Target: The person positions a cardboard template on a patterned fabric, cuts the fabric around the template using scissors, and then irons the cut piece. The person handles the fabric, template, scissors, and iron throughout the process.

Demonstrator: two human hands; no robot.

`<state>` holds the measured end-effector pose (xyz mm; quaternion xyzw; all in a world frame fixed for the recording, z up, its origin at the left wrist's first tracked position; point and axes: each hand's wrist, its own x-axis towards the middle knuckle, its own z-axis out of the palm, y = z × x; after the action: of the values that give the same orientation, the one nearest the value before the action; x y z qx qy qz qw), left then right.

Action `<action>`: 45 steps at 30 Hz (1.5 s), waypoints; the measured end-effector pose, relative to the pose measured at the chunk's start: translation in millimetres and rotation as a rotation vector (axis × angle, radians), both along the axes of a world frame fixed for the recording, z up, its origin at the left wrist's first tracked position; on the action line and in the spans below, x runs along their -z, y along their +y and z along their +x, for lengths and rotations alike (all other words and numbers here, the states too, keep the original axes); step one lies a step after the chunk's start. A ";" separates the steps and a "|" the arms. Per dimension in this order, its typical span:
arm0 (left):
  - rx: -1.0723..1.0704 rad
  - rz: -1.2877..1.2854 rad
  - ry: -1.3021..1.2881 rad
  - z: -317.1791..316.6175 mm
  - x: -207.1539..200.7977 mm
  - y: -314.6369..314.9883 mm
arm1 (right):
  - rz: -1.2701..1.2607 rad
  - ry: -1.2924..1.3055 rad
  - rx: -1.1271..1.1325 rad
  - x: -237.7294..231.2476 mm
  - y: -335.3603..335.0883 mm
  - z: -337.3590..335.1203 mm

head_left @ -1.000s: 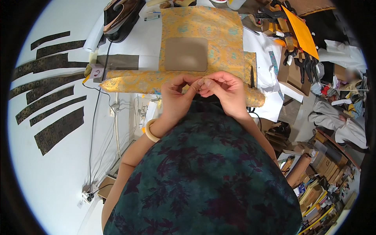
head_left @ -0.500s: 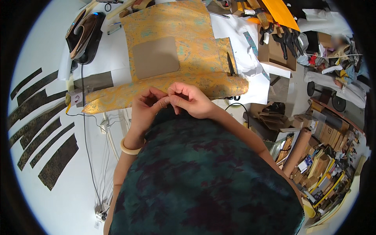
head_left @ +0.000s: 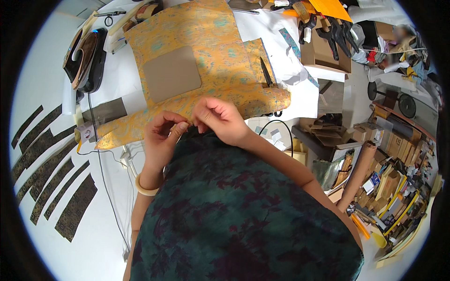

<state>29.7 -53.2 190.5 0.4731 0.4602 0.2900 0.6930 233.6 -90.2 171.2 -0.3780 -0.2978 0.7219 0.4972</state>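
My left hand (head_left: 159, 142) and my right hand (head_left: 222, 122) are raised close together in front of my body, at the near edge of the table. Left thumb and forefinger are pinched on something too small to make out. Curled in beside them, the right fingertips are closed too, and whatever they hold is hidden. Just beyond lies yellow patterned fabric (head_left: 192, 25), its near edge bulging in a thick fold along the table edge. A flat grey-brown rounded panel (head_left: 172, 75) rests on the fabric. Dark scissors (head_left: 266, 72) lie at its right, partly covered by the fold.
An iron (head_left: 89, 61) stands at the far left, its cord hanging down. Far right, a cardboard box (head_left: 323, 58) holds black clamps (head_left: 335, 37). Dark patterned strips (head_left: 75, 208) lie at the left. Boxes, scraps and a brown roll (head_left: 356, 175) crowd the right side.
My hands have drawn slightly apart at the fingertips, the right one opening a small gap from the left. The whole view has shifted and turned a little; the table things have stayed put.
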 end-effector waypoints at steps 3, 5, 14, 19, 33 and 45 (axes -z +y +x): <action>0.022 0.238 0.179 10.0 -6.2 0.3 | 0.026 -0.107 -0.039 -7.6 1.4 -0.8; 0.072 0.384 0.341 15.0 -12.0 1.6 | 0.043 -0.128 -0.035 -6.3 1.3 -1.4; 0.119 0.601 0.532 25.3 -21.0 1.9 | 0.153 -0.316 0.034 0.6 3.5 0.4; -0.034 0.042 0.074 25.6 -8.3 -5.2 | 0.181 -0.223 0.079 1.5 2.1 -4.3; -0.352 -0.134 0.623 -68.3 218.5 88.1 | -0.147 -0.928 0.033 214.2 63.6 0.1; -0.336 -0.348 1.078 -69.4 270.0 114.0 | -0.319 -0.798 0.073 242.8 70.9 -4.7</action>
<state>-39.7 60.8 -79.5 0.3536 0.8569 0.0347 0.3735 228.9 -19.3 -71.6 -0.7100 -0.3378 0.5383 0.3034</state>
